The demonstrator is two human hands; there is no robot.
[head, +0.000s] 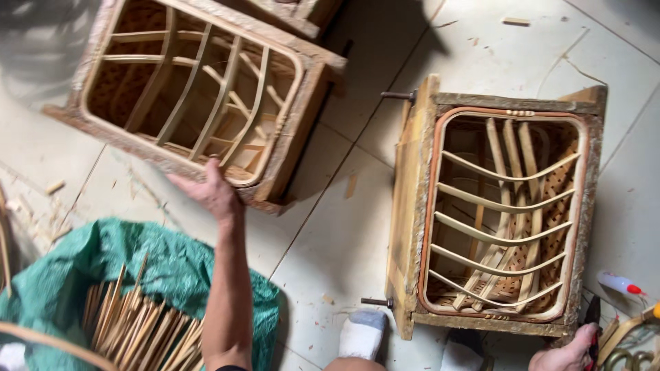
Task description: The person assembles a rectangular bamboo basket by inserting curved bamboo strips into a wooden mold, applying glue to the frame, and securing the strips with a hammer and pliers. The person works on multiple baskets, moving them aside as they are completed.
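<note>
Left hand (206, 189) has its fingers closed over the lower edge of the far frame (192, 96), which lies tilted on the pale tile floor (330, 227). Right hand (567, 350), low at the near frame's (498, 213) corner, curls around a dark tool (592, 316). A green sack (172, 264) of bamboo strips (137, 326) sits beside the left forearm; chips litter the tiles.
</note>
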